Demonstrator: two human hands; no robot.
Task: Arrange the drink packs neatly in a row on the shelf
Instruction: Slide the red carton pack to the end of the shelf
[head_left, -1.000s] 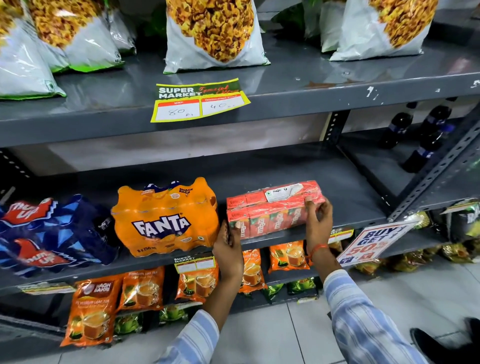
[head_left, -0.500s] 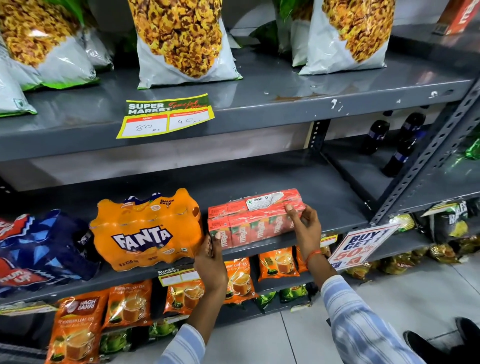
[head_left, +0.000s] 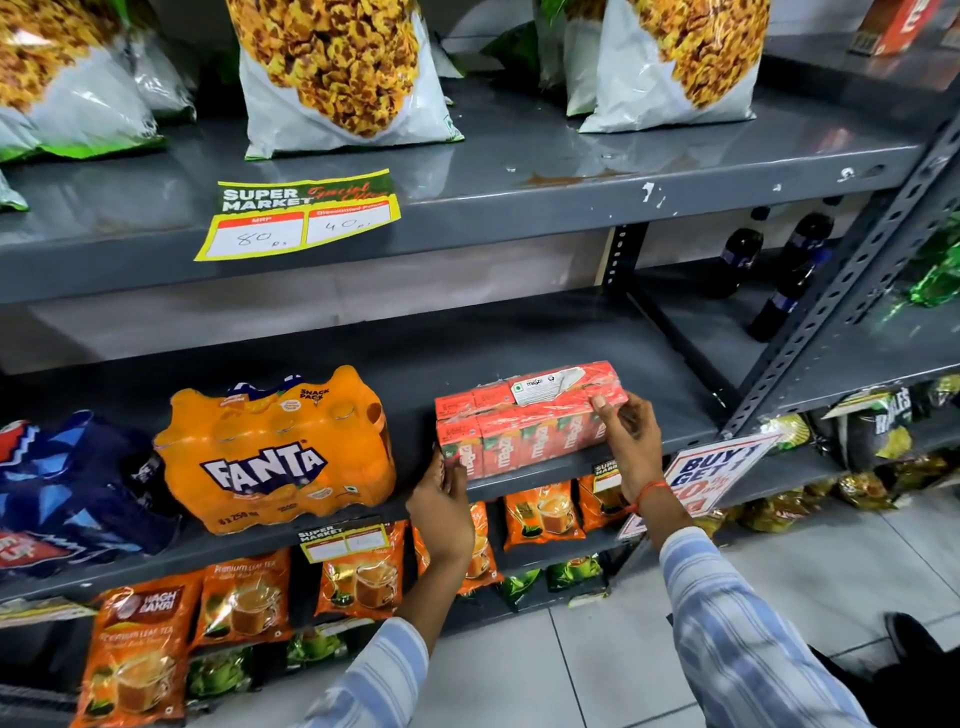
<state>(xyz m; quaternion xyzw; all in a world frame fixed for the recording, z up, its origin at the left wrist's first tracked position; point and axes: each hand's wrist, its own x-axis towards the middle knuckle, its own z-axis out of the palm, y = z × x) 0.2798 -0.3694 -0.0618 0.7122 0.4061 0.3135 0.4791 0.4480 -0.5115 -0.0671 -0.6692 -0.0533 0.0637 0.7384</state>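
A red shrink-wrapped pack of Maaza juice cartons (head_left: 524, 423) lies on the middle grey shelf (head_left: 545, 343), near its front edge. My left hand (head_left: 441, 493) holds the pack's left end. My right hand (head_left: 626, 441) grips its right end, thumb on top. Left of it stands an orange Fanta bottle pack (head_left: 275, 452), with a small gap between the two. Further left lies a blue Thums Up pack (head_left: 72, 493), partly cut off by the frame edge.
Snack bags (head_left: 332, 73) fill the upper shelf. Tea pouches (head_left: 244, 597) hang below the middle shelf. Dark bottles (head_left: 795, 270) stand on the neighbouring shelf at right, behind a perforated upright (head_left: 831, 322). A promo sign (head_left: 711, 473) sticks out at the shelf's right end.
The view has shifted slightly; the red pack sits in about the same spot on the shelf. My right thumb has come up onto the pack's top edge, and both hands stay on it.
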